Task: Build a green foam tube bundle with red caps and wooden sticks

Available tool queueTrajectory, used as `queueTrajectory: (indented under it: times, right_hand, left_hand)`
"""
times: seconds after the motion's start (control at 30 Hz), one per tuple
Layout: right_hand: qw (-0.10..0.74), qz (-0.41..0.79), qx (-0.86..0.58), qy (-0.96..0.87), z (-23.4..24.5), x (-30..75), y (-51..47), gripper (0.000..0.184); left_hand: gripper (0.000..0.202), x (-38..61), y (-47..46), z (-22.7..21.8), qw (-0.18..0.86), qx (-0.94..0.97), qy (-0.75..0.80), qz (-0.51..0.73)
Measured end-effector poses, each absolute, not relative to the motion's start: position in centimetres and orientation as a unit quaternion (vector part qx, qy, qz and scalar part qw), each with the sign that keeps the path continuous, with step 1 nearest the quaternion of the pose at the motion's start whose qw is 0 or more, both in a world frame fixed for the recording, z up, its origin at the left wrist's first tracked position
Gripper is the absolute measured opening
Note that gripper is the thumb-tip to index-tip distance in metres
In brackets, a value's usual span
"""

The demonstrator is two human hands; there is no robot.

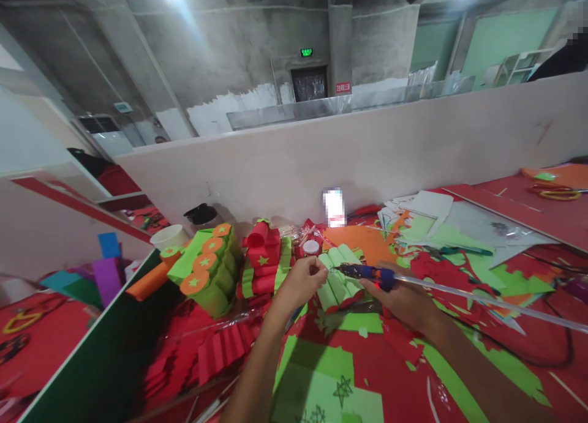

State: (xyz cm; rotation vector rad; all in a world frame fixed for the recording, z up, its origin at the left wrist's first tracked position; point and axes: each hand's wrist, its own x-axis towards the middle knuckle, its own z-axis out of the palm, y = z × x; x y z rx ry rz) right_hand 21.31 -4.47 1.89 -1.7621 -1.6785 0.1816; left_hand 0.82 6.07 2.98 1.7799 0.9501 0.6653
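Observation:
My right hand (392,294) is wrapped round a dark blue hot glue gun (367,272), with a long clear glue stick running out of its back to the right. The gun's nozzle points left, over a light green row of rolled paper tubes (342,288) with red showing at its lower edge. Close to the nozzle, my left hand (305,282) has thumb and fingers pinched together at the left side of the tubes. What those fingers hold, if anything, is too small to make out.
Left stand a green paper model (206,270) with orange star-topped tubes and a red paper model (264,261). Green paper sheets (328,380) lie in front, and red and green scraps (441,276) cover the right. A lit phone (334,207) leans against the white partition (257,166).

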Motion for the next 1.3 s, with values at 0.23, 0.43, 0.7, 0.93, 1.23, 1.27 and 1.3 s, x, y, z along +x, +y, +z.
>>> queueTrajectory:
  times: [0.23,0.43,0.7,0.93,1.23,1.27,1.3]
  right_hand:
    - [0.326,0.080,-0.684,-0.647,2.11,21.14,-4.63,0.037]
    - [0.301,0.063,-0.686,-0.659,1.97,20.99,-4.73,0.038]
    - [0.289,0.066,-0.694,-0.656,2.14,21.03,-4.75,0.039]
    - [0.292,0.071,-0.696,-0.652,2.49,20.99,-4.88,0.040]
    - [0.303,0.061,-0.688,-0.657,2.06,21.21,-4.71,0.037]
    - [0.301,0.062,-0.688,-0.658,2.07,21.20,-4.70,0.037]
    - [0.300,0.060,-0.688,-0.658,2.12,21.19,-4.71,0.037]
  left_hand:
    - [0.008,0.89,6.15,2.73,0.494,0.724,0.396,0.273]
    - [0.011,0.83,6.16,2.78,0.494,0.722,0.395,0.281]
    - [0.011,0.78,6.12,2.90,0.495,0.721,0.395,0.280]
    - [0.009,0.74,6.23,2.55,0.494,0.727,0.390,0.275]
    - [0.013,0.59,6.39,2.74,0.489,0.727,0.395,0.275]
    - [0.013,0.59,6.41,2.72,0.488,0.728,0.395,0.276]
    - [0.012,0.59,6.42,2.67,0.487,0.729,0.394,0.275]
